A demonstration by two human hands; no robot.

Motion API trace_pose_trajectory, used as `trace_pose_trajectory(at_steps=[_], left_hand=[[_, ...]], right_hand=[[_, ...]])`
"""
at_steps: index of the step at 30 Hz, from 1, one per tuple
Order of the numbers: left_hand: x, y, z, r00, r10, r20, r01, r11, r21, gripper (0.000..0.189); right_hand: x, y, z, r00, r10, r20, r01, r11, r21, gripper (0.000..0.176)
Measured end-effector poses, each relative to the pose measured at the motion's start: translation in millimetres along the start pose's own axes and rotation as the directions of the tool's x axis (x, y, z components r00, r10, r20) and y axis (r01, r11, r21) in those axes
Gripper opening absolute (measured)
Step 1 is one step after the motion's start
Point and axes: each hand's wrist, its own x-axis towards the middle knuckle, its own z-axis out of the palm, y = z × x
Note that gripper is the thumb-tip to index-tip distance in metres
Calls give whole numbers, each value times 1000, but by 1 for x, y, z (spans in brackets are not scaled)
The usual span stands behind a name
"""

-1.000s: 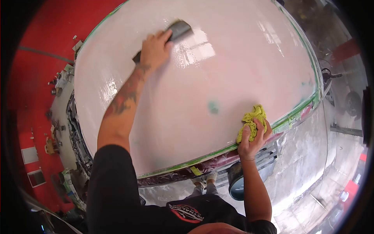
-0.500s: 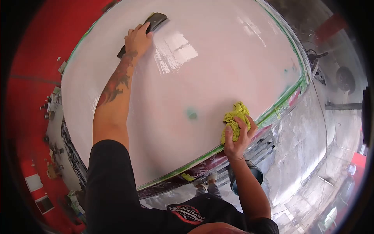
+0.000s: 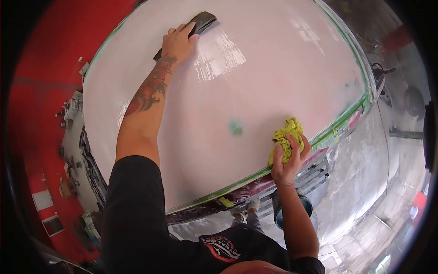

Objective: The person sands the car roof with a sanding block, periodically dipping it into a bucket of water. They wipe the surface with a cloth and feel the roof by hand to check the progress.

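A long dark sanding block (image 3: 202, 23) lies on the wet pinkish-white primed car panel (image 3: 200, 118), slanting up to the right. My left hand (image 3: 179, 44) wraps over its middle, arm stretched far across the panel. Much of the block is hidden beneath this hand. By the near right edge my right hand (image 3: 292, 157) grips a crumpled yellow-green cloth (image 3: 287, 137), which rests on the panel. A small green patch (image 3: 236, 128) shows through the primer between the two hands.
Green masking tape (image 3: 346, 107) borders the panel, with plastic film below its near edge. Under my right arm stands a dark bucket (image 3: 279, 210) beside a slatted stand (image 3: 315, 176). Bottles and small items (image 3: 68, 114) are at the left by a red surface (image 3: 41, 105).
The camera view has shifted, moving the whole scene to the right. Relative to the panel, my left hand and the block have slid slightly right. The cloth stays at about the same spot.
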Motion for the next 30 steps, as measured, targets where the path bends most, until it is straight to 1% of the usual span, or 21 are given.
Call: trace_pose_trajectory(at_steps=[1, 3, 4, 6, 7, 9, 10, 11, 12, 14, 16, 17, 18, 20, 21, 23, 24, 25, 27, 29, 30], left_hand=[[-12, 7, 2, 1000, -15, 4, 15, 1000, 6, 48], [-60, 46, -27, 997, 9, 76, -1, 994, -106, 48], [-107, 74, -45, 993, 52, 104, -36, 989, -143, 50], [-214, 120, -84, 952, 234, 195, -189, 956, -227, 55], [-256, 134, -103, 906, 359, 225, -289, 912, -292, 55], [-279, 120, -121, 830, 489, 267, -401, 857, -325, 55], [-266, 101, -119, 838, 469, 279, -389, 872, -298, 54], [-240, 76, -113, 867, 439, 236, -396, 894, -208, 53], [-210, 44, -97, 902, 395, 171, -371, 915, -160, 53], [-131, -26, -62, 964, 259, 56, -255, 964, -72, 53], [-61, -71, -38, 997, 66, 42, -65, 998, -22, 49], [-50, -74, -41, 998, -33, 56, 34, 999, -7, 48], [-62, -70, -40, 997, -52, 60, 53, 999, -9, 48], [-92, -43, -43, 1000, 28, 13, -27, 998, -60, 49], [-126, -23, -53, 990, 138, 33, -136, 989, -51, 49], [-190, 13, -87, 942, 287, 173, -258, 951, -169, 50], [-202, 12, -93, 916, 347, 201, -315, 933, -176, 51], [-193, 2, -92, 916, 350, 198, -319, 932, -174, 51], [-147, -28, -78, 917, 370, 146, -344, 922, -175, 50], [-72, -69, -49, 958, 274, 84, -262, 956, -133, 49], [-33, -90, -30, 981, 179, 68, -172, 980, -97, 48]], right_hand=[[0, 2, 0, 1000, -8, -5, 8, 1000, -15, 35], [-1, 1, -2, 1000, -16, 9, 16, 1000, -9, 35], [0, 2, -2, 1000, -24, 3, 24, 1000, -15, 35], [-1, 2, -1, 1000, -25, 0, 25, 999, -49, 36], [-1, 3, 0, 1000, -23, 4, 23, 999, -36, 36], [-2, 5, -1, 999, -36, 6, 37, 999, -22, 36], [-1, 5, -1, 999, -48, 9, 49, 999, -14, 36], [-2, 5, -1, 999, -51, 9, 51, 999, -14, 36], [-3, 5, 0, 999, -41, 12, 41, 999, -8, 36], [-4, 7, -1, 999, -32, 5, 33, 999, -18, 36], [-2, 7, -1, 998, -54, 18, 55, 998, -25, 36], [-5, 5, 0, 998, -52, 31, 53, 998, -26, 36], [-4, 6, 0, 998, -48, 28, 49, 998, -26, 35], [0, 6, -1, 998, -46, 31, 46, 999, -18, 35], [0, 6, 0, 998, -52, 27, 52, 998, -19, 35], [-2, 3, -1, 999, -45, 25, 46, 999, -17, 35], [-1, 3, -2, 999, -27, 41, 29, 999, -32, 35], [-1, 2, -3, 998, -10, 55, 12, 999, -49, 36], [1, 4, -2, 998, -29, 48, 31, 998, -56, 36], [-2, 5, -5, 998, -37, 47, 41, 996, -77, 36], [1, 5, -4, 998, -47, 41, 50, 996, -74, 35]])
